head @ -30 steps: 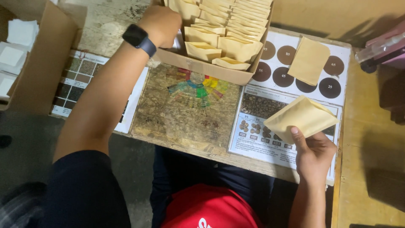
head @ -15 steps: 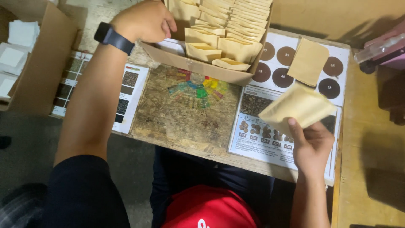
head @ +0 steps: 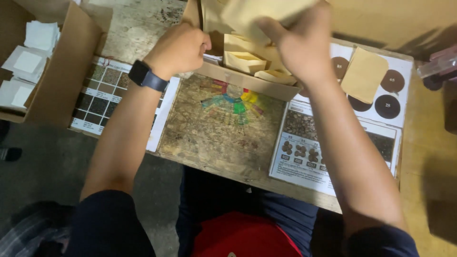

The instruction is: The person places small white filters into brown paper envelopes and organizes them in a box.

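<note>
Where it hung low, right hand [head: 300, 45] — envelope [head: 266, 12] raised over box [head: 247, 81]

Your view is dim and warm, a yellowish cast over everything. Light reaches the table from beyond your hands, leaving the floor beneath your arms murky. Your right hand [head: 300, 45] and the tan envelope [head: 266, 14] it grips are smeared by motion blur; your left hand [head: 178, 47] on the cardboard box [head: 247, 82] stays fairly sharp. Dark shadows stretch to the right of your right hand across the far tabletop. No glare shows.
</note>
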